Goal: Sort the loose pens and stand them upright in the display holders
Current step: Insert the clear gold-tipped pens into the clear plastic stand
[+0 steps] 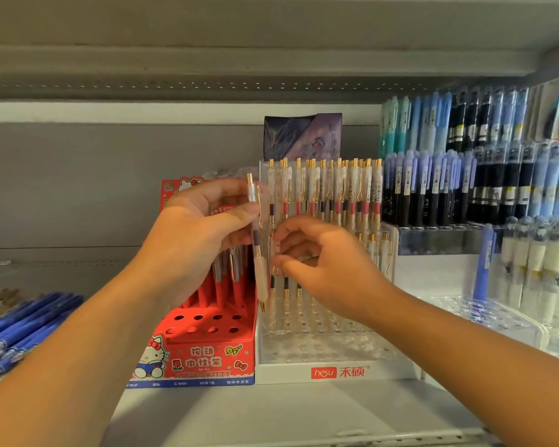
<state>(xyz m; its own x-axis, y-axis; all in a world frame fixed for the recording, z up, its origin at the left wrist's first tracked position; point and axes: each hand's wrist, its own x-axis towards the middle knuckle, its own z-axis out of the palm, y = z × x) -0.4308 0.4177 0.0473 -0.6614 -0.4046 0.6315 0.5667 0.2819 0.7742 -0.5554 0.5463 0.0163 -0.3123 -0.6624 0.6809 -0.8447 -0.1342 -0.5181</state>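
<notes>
Shelf bears clear holder; left fingers grip one pen, right fingers pinch another pen.

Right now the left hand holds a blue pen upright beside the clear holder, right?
Not blue: the head view shows the left hand holding a white pen with gold trim upright beside the clear holder.

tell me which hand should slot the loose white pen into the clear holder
Left: the left hand grips the loose pen upright, tip down, beside the clear holder; the right hand pinches a second pen there.
</notes>
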